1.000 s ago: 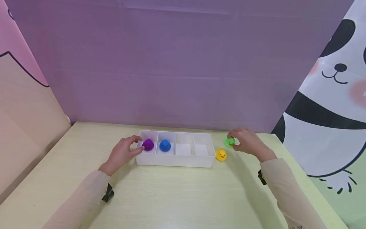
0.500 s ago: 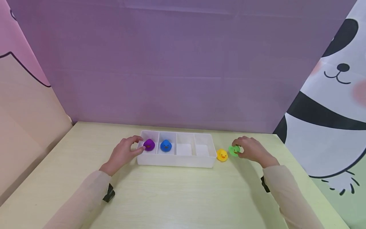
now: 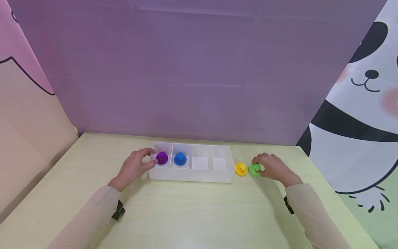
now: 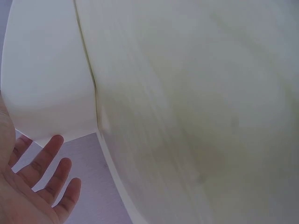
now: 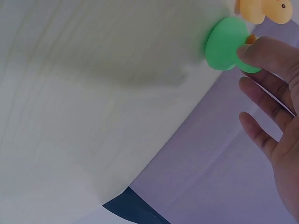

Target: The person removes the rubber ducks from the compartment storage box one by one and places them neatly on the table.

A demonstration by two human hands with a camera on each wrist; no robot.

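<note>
A white divided box [image 3: 190,175] sits on the table with a purple rubber duck [image 3: 161,158] in its leftmost compartment and a blue rubber duck [image 3: 180,158] in the one beside it. At the box's left end, my left hand [image 3: 133,168] holds the end wall between thumb and index finger; in the left wrist view its other fingers are spread and loosely bent. My right hand [image 3: 275,168] pinches a green rubber duck [image 3: 255,169], partly hidden by thumb and fingers. Between the box and the green duck stands a yellow rubber duck [image 3: 241,169].
The pale wooden table [image 3: 192,214] extends in front of the box. A purple backdrop [image 3: 192,76] rises behind its back edge, with a panda-print panel [image 3: 351,152] on the right and a beige and pink panel [image 3: 28,131] on the left.
The right hand has brought the green duck toward me and slightly right, from behind the yellow duck to a spot beside it. The left hand and the box stay put.
</note>
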